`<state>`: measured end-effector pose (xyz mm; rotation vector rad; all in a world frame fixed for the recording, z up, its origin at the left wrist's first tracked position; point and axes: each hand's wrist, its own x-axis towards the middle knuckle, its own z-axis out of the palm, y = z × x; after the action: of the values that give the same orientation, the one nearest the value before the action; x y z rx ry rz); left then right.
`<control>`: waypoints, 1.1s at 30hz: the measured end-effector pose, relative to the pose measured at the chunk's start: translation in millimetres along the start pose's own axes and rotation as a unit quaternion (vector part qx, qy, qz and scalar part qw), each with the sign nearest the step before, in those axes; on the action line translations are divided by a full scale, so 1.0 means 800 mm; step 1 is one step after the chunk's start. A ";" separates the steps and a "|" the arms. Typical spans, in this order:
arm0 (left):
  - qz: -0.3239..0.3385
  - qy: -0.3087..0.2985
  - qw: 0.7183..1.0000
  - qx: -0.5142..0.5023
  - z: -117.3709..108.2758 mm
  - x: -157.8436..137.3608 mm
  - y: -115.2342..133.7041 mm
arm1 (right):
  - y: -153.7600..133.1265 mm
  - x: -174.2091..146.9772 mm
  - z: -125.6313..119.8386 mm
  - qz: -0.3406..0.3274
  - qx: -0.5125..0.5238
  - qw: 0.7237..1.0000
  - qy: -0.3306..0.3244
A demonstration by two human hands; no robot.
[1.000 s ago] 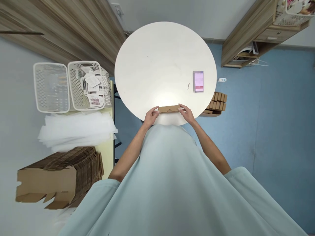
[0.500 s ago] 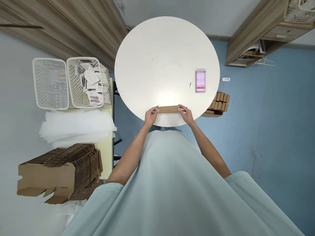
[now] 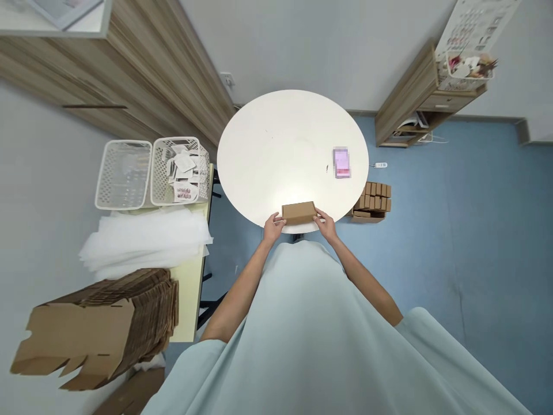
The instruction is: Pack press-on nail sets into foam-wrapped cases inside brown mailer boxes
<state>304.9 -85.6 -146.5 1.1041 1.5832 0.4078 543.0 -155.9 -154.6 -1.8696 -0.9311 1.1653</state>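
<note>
A small closed cardboard box [image 3: 299, 213] sits at the near edge of the white round table [image 3: 276, 144], its top face and its near side showing. My left hand [image 3: 273, 227] holds it at the left end, thumb toward the near corner. At the opposite end, my right hand [image 3: 326, 225] grips the near right corner between thumb and fingers. The box's underside is hidden.
A phone [image 3: 341, 162] lies on the table's right part. Beyond that edge, a carton of small brown boxes [image 3: 372, 202] stands low. To the left are white baskets [image 3: 175, 173], white foam sheets [image 3: 147, 239] and stacked flat cardboard blanks [image 3: 82, 334].
The box has tipped, so its broad top face shows where a narrow side faced me before. Both hands stay at its ends. My view has shifted, showing more of the far wall.
</note>
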 end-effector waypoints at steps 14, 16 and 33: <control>0.023 -0.036 0.996 -0.082 0.090 -0.142 -0.077 | 0.067 -0.154 -0.068 0.076 0.136 0.986 0.065; 0.019 -0.054 0.993 -0.099 0.110 -0.158 -0.076 | 0.078 -0.172 -0.089 0.086 0.155 0.980 0.088; 0.017 -0.115 0.992 -0.039 0.367 -0.181 0.017 | 0.192 -0.188 -0.325 0.146 0.240 0.941 0.190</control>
<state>568.2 -279.9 -150.1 1.0795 1.3362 0.3486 764.3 -410.0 -144.2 -1.7626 -0.1348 1.0273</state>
